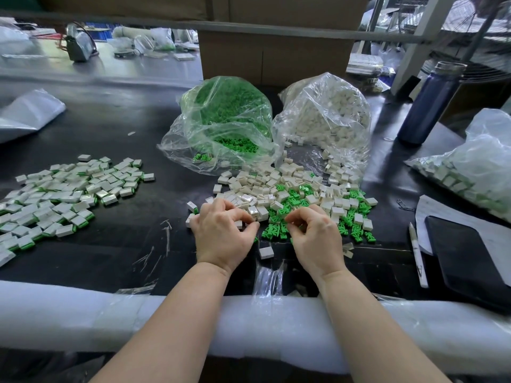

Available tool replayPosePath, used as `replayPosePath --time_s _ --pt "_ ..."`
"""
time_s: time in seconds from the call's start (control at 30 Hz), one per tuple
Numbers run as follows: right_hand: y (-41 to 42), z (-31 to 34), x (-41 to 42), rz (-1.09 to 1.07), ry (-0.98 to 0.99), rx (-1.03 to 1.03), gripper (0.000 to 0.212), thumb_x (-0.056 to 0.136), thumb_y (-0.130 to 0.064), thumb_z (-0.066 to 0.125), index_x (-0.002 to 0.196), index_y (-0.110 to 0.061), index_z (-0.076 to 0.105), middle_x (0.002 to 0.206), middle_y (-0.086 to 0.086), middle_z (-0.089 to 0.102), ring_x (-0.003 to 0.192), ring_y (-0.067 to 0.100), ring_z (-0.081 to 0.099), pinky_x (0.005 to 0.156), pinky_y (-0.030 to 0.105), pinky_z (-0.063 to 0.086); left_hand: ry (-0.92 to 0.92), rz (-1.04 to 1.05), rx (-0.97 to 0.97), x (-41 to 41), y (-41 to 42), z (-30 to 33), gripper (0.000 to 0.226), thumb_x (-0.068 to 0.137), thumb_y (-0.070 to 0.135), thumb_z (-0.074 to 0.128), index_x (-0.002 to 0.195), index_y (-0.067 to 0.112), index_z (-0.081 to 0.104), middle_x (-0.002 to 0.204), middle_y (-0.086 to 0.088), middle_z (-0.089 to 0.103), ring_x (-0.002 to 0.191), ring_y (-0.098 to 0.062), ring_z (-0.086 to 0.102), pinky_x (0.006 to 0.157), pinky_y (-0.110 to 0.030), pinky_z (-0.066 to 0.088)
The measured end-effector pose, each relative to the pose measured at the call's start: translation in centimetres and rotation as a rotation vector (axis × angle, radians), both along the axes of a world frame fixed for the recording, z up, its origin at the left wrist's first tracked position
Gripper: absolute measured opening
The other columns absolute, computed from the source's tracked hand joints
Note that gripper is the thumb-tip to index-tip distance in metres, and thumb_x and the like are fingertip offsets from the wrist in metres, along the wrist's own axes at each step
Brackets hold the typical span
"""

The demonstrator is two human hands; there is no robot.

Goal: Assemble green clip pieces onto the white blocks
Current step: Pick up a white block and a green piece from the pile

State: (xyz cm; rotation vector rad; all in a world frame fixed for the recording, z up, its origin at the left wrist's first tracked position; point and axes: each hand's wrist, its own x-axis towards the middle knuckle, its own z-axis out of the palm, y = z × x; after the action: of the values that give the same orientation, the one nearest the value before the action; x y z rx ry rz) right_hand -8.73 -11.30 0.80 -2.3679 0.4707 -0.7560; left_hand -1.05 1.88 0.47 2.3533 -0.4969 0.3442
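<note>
At the tabletop's [116, 239] mixed pile, left hand [224, 233] pinches a white block [255, 212]; right hand's [315, 233] curled grip contents cannot be told. Risk: mis-seated clip from crowded parts.

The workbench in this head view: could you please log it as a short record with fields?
left hand: fingers curled at the near edge of the loose pile, contents hidden
right hand: fingers curled over green clips
loose pile: white blocks mixed with green clips
finished pile: far left
bags: green clip bag, white block bag
bottle: upright, right
</note>
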Motion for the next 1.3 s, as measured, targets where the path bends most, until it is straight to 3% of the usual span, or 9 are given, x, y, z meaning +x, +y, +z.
replayPosePath --time_s 0.2,0.33,0.4,0.67,0.93,1.13,1.3 --pt "0.35 0.06 -0.07 0.046 0.054 -0.028 0.011 0.079 -0.020 0.073 0.090 -0.016 0.072 0.088 -0.008 0.054 0.087 0.013 0.052 0.092 0.039 0.041 -0.010 -0.031 0.063 0.14 -0.12 -0.25 0.010 0.070 0.040 0.075 0.072 0.031 0.071 0.086 0.014 0.042 0.091 -0.008 0.034 0.075 -0.024 0.010" --pt "0.41 -0.04 -0.09 0.086 0.142 -0.094 0.021 0.079 -0.031 0.072 0.100 -0.023 0.073 0.095 -0.009 0.052 0.094 0.006 0.043 0.101 0.033 0.031 -0.029 0.031 0.056 0.23 -0.17 -0.29 0.010 0.078 0.037 0.070 0.083 0.030 0.074 0.089 0.012 0.043 0.099 -0.017 0.043 0.083 -0.029 0.016" --pt "0.40 -0.04 -0.07 0.092 0.170 -0.128 0.020 0.081 -0.030 0.071 0.101 -0.025 0.073 0.098 -0.007 0.057 0.097 0.010 0.048 0.101 0.032 0.029 -0.034 0.033 0.100 0.21 -0.22 -0.34 0.014 0.081 0.039 0.067 0.090 0.030 0.073 0.090 0.012 0.043 0.100 -0.017 0.042 0.083 -0.029 0.016" --pt "0.34 -0.26 0.14 0.078 0.155 -0.188 0.013 0.088 -0.024 0.063 0.095 -0.018 0.072 0.096 -0.002 0.065 0.098 0.019 0.055 0.094 0.032 0.033 -0.020 0.007 0.177 0.21 -0.16 -0.45 0.017 0.079 0.041 0.068 0.094 0.034 0.070 0.098 0.011 0.055 0.106 -0.014 0.044 0.083 -0.029 0.014" --pt "0.47 0.03 0.16 0.076 0.037 -0.077 0.009 0.090 -0.012 0.059 0.090 -0.008 0.067 0.090 0.003 0.065 0.089 0.021 0.055 0.085 0.037 0.043 -0.049 0.015 0.162 0.23 -0.27 -0.52 0.016 0.082 0.042 0.065 0.093 0.032 0.070 0.096 0.010 0.057 0.103 -0.015 0.046 0.081 -0.029 0.015" --pt "0.53 0.11 0.00 0.088 0.012 -0.059 0.010 0.091 -0.012 0.058 0.090 -0.007 0.066 0.089 0.002 0.064 0.086 0.017 0.053 0.079 0.025 0.038 -0.036 0.027 0.156 0.36 -0.27 -0.51 0.018 0.087 0.039 0.061 0.098 0.029 0.069 0.099 0.009 0.059 0.102 -0.015 0.044 0.076 -0.026 0.012" --pt "0.57 0.15 -0.04 0.081 -0.034 0.004 0.010 0.093 -0.013 0.054 0.092 -0.008 0.063 0.079 -0.002 0.062 0.074 0.015 0.054 0.068 0.022 0.037 -0.038 -0.075 0.027 0.26 -0.12 -0.34 0.015 0.089 0.026 0.060 0.098 0.021 0.070 0.097 0.002 0.061 0.099 -0.019 0.046 0.087 -0.030 0.027"
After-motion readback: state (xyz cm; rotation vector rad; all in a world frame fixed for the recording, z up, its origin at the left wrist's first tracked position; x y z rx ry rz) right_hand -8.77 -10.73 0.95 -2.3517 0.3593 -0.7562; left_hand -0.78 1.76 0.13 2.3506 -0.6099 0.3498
